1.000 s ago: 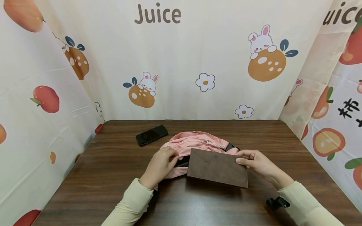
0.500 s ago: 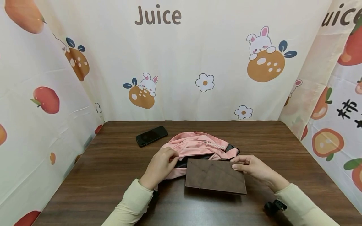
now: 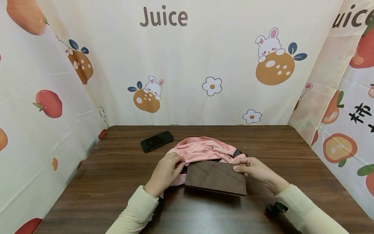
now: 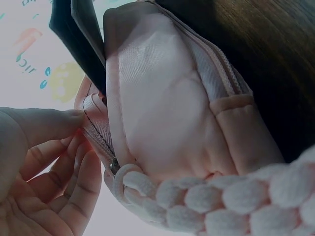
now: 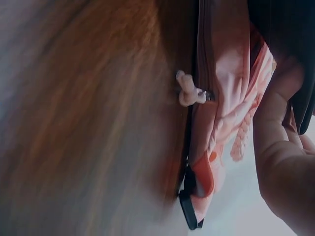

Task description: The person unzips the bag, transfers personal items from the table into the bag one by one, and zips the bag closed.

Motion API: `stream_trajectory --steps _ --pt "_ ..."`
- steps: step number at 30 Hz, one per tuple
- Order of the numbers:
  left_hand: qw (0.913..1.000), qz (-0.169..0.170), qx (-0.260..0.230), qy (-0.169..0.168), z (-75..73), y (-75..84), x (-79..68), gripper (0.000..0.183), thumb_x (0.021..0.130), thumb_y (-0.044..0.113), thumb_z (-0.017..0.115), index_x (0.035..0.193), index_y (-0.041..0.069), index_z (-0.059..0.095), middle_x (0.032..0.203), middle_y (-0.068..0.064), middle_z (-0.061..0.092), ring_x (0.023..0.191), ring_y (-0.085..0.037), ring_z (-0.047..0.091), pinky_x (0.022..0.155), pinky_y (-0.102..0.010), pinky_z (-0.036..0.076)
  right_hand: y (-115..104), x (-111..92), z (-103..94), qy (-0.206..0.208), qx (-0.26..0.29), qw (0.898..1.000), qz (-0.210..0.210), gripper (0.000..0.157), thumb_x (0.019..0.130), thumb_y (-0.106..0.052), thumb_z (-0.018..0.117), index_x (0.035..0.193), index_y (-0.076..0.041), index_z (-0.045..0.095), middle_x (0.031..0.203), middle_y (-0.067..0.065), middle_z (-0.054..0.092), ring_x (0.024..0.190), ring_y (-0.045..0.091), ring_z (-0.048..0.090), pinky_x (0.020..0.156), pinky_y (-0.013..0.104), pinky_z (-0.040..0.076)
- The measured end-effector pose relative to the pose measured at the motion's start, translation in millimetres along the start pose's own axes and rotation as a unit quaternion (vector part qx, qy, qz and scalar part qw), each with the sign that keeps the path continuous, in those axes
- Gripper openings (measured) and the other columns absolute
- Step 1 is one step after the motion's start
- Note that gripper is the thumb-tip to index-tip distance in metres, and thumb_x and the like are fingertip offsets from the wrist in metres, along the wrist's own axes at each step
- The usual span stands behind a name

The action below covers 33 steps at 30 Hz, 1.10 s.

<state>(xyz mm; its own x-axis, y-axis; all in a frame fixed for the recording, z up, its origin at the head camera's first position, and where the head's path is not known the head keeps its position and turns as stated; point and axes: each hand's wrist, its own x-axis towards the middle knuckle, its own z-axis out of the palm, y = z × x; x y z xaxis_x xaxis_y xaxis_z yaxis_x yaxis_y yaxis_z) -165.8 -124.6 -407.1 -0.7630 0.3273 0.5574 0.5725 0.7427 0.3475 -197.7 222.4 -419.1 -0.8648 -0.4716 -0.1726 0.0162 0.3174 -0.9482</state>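
A pink waist bag [image 3: 201, 146] lies on the table, its zipped opening parted toward me. My left hand [image 3: 165, 169] pinches the edge of that opening at the bag's left end; in the left wrist view, thumb and fingers grip the zipper edge [image 4: 98, 132]. My right hand [image 3: 260, 170] holds a flat brown notebook [image 3: 216, 177] by its right end, thumb on top. The notebook is tilted in front of the bag, its far left corner at the opening. In the left wrist view, the dark notebook [image 4: 78, 39] reaches into the gap; how deep is hidden.
A black phone [image 3: 157, 141] lies behind the bag to the left. A black buckle [image 3: 239, 153] hangs at the bag's right end, and a braided pink cord [image 3: 223, 150] lies across it. Printed curtains [image 3: 187, 65] stand around the table [image 3: 125, 182].
The notebook in my right hand dropped toward me, then moved left and back up, so it now overlaps the bag's opening. My left hand keeps its place on the bag's edge.
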Motion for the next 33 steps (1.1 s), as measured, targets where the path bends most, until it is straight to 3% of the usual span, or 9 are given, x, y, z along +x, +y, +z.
stream_trajectory --steps 7,16,19,24,33 --pt "1.0000 0.001 -0.003 -0.001 -1.6 1.6 0.2 0.009 0.084 0.009 0.076 0.081 0.015 0.069 0.080 0.007 0.063 0.072 -0.007 0.054 0.066 -0.025 0.048 -5 9 9.0 0.020 0.009 1.000 0.013 0.027 0.092 -0.020 0.067 0.106 0.003 0.065 0.067 -0.012 0.045 0.051 0.003 0.034 0.050 0.021 0.033" --pt "0.9999 0.010 -0.003 0.011 -1.4 0.3 -0.6 0.010 0.083 0.009 0.077 0.081 0.015 0.069 0.081 0.006 0.063 0.075 -0.008 0.056 0.069 -0.027 0.050 -4 22 18.6 0.013 0.036 0.999 -0.006 0.012 0.091 -0.014 0.068 0.098 -0.004 0.068 0.056 -0.014 0.041 0.044 0.002 0.030 0.046 0.020 0.029" --pt "0.9998 0.015 -0.003 0.014 -1.7 0.1 -0.6 0.010 0.082 0.009 0.077 0.081 0.014 0.069 0.080 0.006 0.063 0.075 -0.009 0.056 0.069 -0.028 0.050 -4 25 21.9 0.016 0.051 0.999 -0.003 0.018 0.091 -0.014 0.067 0.102 0.000 0.068 0.064 -0.014 0.052 0.050 0.000 0.043 0.051 0.018 0.040" --pt "0.9999 0.013 -0.002 0.008 -2.8 0.2 0.1 0.009 0.083 0.009 0.076 0.082 0.014 0.069 0.081 0.004 0.064 0.076 -0.010 0.057 0.070 -0.029 0.051 -7 25 26.7 0.020 0.097 0.995 0.012 0.024 0.092 -0.013 0.067 0.111 0.001 0.069 0.091 -0.007 0.067 0.079 0.004 0.064 0.070 0.025 0.055" --pt "0.9999 0.009 -0.004 0.004 -4.1 0.6 1.4 0.008 0.084 0.009 0.075 0.083 0.013 0.069 0.082 0.003 0.065 0.075 -0.011 0.058 0.069 -0.029 0.051 -6 23 22.0 0.047 0.123 0.991 0.026 0.009 0.092 -0.011 0.065 0.100 -0.008 0.069 0.085 -0.008 0.066 0.075 0.003 0.063 0.069 0.022 0.054"
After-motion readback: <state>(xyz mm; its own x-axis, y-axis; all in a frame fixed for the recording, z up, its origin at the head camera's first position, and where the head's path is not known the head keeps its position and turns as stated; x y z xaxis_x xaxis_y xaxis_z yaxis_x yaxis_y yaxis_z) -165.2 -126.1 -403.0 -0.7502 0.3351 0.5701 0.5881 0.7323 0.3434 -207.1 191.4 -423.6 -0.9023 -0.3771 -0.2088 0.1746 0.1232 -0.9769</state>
